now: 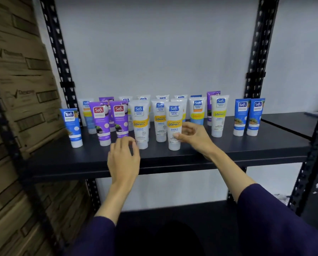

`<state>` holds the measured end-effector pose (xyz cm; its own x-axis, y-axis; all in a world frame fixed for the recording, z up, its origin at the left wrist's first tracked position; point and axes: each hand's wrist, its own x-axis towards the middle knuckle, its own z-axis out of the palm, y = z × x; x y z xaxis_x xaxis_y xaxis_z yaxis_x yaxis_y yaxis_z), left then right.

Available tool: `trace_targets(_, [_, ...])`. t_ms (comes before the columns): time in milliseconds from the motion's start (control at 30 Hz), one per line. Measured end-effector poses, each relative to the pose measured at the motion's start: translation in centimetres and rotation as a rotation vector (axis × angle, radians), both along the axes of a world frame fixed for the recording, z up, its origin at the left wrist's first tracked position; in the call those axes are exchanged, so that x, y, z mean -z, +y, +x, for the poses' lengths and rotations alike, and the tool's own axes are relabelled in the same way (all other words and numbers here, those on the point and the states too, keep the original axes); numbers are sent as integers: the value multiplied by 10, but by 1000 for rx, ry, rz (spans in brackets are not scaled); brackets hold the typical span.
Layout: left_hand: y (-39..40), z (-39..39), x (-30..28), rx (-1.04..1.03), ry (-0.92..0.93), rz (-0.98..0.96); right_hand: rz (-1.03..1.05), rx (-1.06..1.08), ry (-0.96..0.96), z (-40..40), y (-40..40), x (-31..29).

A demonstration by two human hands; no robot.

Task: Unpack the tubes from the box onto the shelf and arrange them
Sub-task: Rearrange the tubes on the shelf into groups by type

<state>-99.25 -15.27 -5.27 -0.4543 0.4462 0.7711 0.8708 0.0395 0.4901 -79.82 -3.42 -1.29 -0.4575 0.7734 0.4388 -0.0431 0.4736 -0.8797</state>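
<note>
Several Safi tubes stand cap-down on the dark shelf board [246, 145]. Two purple tubes [101, 122] are at the left, white tubes with yellow bands fill the middle, and blue tubes stand at the left end [71, 124] and the right end [248, 117]. My right hand [195, 135] is beside the front white tube [173, 124]; its thumb touches the tube's lower right side and its fingers are loosely curled off it. My left hand [124, 159] hovers over the shelf's front edge, its relaxed fingertips at the base of another white tube [140, 124]. No box is in view.
Stacked cardboard cartons [21, 89] fill the left side. Black slotted uprights [62, 52] [257, 52] frame the shelf against a white wall. A lower shelf [173, 215] lies beneath, and a neighbouring dark shelf [293, 122] adjoins at the right.
</note>
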Motion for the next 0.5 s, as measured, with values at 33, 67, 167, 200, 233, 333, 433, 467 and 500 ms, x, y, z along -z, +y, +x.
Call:
trace_targets(33, [-1, -9, 1, -43, -14, -21, 6, -1, -7, -6, -1, -1])
trace_targets(67, [-2, -16, 2, -75, -29, -53, 11, 3, -13, -12, -1, -1])
trace_targets(167, [-1, -26, 3, -124, -18, -156, 33, 45, -45, -31, -3, 1])
trace_targets(200, [-1, -26, 3, -132, -8, -183, 41, 58, -57, -37, -4, 1])
trace_targets(233, [-1, -26, 3, -143, 1, -209, 51, 68, -70, -42, -5, 2])
trace_targets(333, [1, -23, 6, -182, 41, -261, 83, 94, -110, -47, -4, 4])
trace_targets(433, [3, -24, 6, -184, 30, -314, 97, 105, -146, -46, -2, 6])
trace_targets(467, [3, -24, 4, -172, 19, -340, 102, 111, -157, -46, -3, 6])
trace_targets(500, [4, -23, 2, -157, 10, -368, 108, 117, -170, -47, -3, 7])
